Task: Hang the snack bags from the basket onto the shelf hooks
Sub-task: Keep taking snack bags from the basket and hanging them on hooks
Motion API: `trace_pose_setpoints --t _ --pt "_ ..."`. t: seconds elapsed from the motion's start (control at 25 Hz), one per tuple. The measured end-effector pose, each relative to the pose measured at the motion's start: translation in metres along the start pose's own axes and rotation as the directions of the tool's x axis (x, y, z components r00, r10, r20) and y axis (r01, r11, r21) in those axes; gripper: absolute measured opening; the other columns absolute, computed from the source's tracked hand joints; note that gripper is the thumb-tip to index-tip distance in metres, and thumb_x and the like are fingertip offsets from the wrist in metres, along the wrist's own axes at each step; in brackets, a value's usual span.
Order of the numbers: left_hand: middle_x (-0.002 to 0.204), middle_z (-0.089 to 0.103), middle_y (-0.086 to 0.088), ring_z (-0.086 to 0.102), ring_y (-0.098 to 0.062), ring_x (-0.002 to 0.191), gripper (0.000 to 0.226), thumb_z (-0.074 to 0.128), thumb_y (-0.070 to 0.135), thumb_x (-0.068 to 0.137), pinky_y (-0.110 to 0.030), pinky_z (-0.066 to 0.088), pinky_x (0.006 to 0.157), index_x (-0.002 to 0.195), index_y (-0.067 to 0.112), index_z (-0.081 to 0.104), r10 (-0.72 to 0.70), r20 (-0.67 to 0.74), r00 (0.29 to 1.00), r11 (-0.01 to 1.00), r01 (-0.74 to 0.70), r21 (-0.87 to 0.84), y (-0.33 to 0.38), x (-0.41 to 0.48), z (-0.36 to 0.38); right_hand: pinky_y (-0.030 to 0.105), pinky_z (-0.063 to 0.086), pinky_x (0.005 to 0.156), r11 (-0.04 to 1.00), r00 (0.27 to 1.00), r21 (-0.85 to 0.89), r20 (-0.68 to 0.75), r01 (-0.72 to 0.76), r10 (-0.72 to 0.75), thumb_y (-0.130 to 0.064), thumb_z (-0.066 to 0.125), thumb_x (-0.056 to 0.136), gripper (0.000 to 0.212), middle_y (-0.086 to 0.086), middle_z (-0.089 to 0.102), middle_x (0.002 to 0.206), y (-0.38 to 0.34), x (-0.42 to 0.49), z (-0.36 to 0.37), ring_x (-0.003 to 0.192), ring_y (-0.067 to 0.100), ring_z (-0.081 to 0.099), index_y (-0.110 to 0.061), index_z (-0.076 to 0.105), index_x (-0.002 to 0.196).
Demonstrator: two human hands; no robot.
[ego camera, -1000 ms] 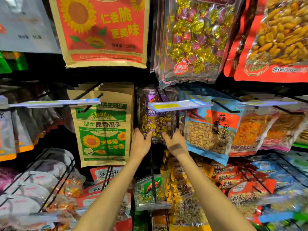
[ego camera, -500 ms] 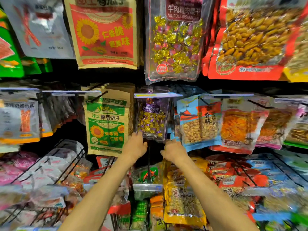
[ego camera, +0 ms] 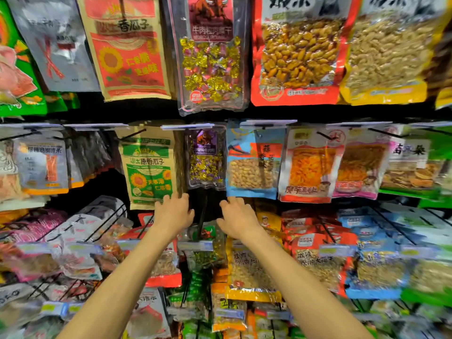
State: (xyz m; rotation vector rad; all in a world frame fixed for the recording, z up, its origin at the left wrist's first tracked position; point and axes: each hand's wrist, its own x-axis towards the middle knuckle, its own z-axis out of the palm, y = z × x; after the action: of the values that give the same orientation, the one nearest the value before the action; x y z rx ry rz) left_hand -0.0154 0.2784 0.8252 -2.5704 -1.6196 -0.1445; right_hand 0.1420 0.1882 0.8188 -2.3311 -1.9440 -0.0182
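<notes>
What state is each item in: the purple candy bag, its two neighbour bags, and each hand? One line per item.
Purple candy bag: hanging, held by neither hand.
Green sunflower-seed bag: hanging.
Blue peanut bag: hanging.
Left hand: empty, fingers loosely curled.
Right hand: empty, fingers loosely curled.

Bare forearms [ego camera: 127, 277], left hand [ego camera: 175, 214], right hand [ego camera: 238, 217]

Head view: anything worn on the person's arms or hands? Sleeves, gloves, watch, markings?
Nothing worn shows. The left hand and right hand are ungloved, no rings visible. The left forearm and right forearm run bare to the frame's bottom edge: no sleeve, watch, band or marking. Slight blur could hide small details.
</notes>
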Motion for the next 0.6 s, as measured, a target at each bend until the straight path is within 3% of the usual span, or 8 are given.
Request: trace_pose_setpoints --t 0.4,0.6 --pt "0.128 0.055 -0.005 0.05 -0.029 0.12 0.046 0.047 0.046 0.096 -0.044 0.046 0.092 0.134 0.02 0.047 0.102 -0.173 0.98 0.995 -0.1 0.02 0.048 -0.029 -0.01 0.048 0.04 0.101 0.984 0.99 -0.175 -0.138 -0.023 -0.002 -0.035 0.048 0.1 0.046 0.016 0.038 0.145 0.073 -0.057 -0.035 0.135 0.035 0.034 -0.01 0.046 0.138" --pt "0.127 0.055 -0.004 0.05 -0.027 0.119 0.043 0.046 0.044 0.097 -0.042 0.047 0.089 0.133 0.02 0.047 0.132 -0.242 0.961 0.991 -0.136 0.001 0.068 -0.012 -0.028 0.046 0.04 0.104 0.984 0.963 -0.106 -0.243 -0.145 0.116 -0.037 0.05 0.098 0.052 0.014 0.037 0.148 0.101 -0.055 -0.054 0.139 0.033 0.03 -0.009 0.042 0.141"
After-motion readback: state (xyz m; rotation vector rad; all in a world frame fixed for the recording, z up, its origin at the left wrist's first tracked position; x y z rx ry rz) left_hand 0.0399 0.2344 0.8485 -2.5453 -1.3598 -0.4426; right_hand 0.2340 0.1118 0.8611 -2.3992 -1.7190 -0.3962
